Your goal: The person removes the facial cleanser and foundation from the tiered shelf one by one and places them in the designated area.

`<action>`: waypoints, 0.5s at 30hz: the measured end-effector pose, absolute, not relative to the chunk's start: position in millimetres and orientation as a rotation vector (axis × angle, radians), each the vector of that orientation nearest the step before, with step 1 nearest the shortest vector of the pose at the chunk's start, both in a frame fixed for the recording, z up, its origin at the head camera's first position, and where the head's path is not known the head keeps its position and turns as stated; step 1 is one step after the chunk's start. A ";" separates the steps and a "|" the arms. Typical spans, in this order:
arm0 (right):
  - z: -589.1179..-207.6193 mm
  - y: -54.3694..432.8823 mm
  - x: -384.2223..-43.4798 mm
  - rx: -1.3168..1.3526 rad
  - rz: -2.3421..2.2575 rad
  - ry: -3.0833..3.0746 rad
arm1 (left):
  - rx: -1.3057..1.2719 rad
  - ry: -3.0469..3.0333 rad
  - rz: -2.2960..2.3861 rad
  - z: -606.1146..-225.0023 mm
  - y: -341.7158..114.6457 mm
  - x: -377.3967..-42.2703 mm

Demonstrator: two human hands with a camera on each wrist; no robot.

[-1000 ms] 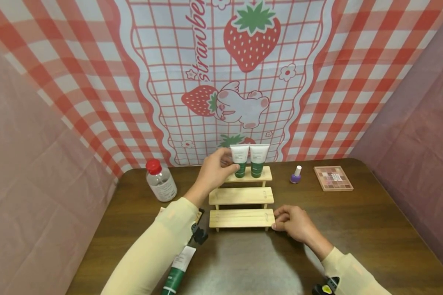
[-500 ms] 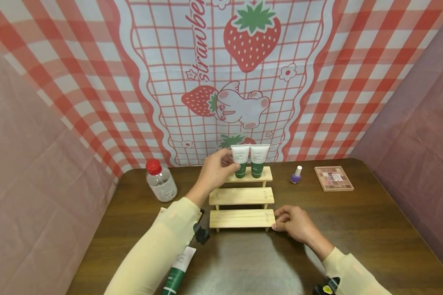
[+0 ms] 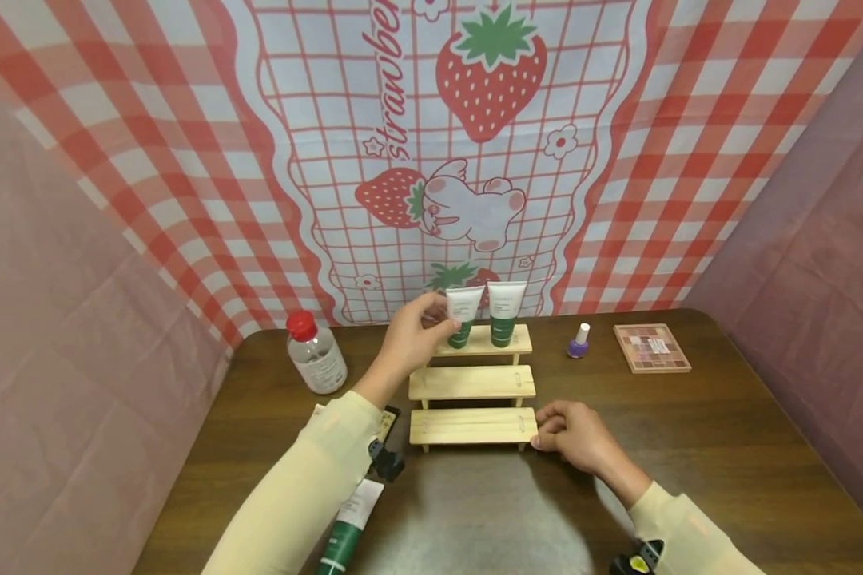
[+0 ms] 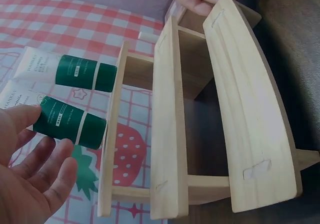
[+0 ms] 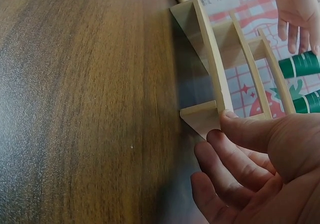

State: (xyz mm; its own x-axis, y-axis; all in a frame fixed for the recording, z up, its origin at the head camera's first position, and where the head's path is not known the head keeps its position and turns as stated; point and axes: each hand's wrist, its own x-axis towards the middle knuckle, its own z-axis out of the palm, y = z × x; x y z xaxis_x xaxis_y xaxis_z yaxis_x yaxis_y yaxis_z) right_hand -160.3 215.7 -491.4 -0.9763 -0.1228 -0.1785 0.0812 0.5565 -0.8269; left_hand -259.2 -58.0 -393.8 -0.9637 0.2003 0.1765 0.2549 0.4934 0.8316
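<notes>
A three-step wooden display rack point(image 3: 471, 426) stands mid-table. On its top step two white-and-green squeeze tubes stand cap down. My left hand point(image 3: 419, 329) pinches the left squeeze tube point(image 3: 464, 305), which leans a little left, its cap at the top board in the left wrist view. The right squeeze tube point(image 3: 506, 313) stands upright, a small gap away. My right hand point(image 3: 574, 435) holds the right end of the lowest step, thumb on the board's edge in the right wrist view. Beneath my left forearm a larger green-and-white tube point(image 3: 347, 531) lies partly hidden.
A clear bottle with a red cap point(image 3: 316, 357) stands at the table's back left. Right of the rack are a purple nail polish bottle point(image 3: 578, 343) and an eyeshadow palette point(image 3: 651, 348). A dark-edged item point(image 3: 387, 422) shows partly behind the left sleeve. A strawberry-print cloth point(image 3: 475, 200) hangs behind.
The left squeeze tube has shifted slightly left and tilted with my left hand, widening the gap to the right tube. My right hand stays on the lowest step.
</notes>
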 end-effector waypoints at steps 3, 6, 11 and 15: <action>-490.7 215.6 -159.8 -0.045 -1.389 2.576 | -0.409 -2.662 -1.511 -391.8 -66.6 -250.6; -490.7 215.1 -159.0 -0.050 -1.393 2.571 | -0.432 -2.654 -1.522 -391.2 -79.0 -238.7; -491.1 215.0 -158.4 -0.051 -1.384 2.585 | -0.465 -2.622 -1.520 -395.4 -106.2 -215.7; -491.3 215.8 -158.8 -0.064 -1.374 2.602 | -0.471 -2.593 -1.592 -403.9 -130.6 -193.2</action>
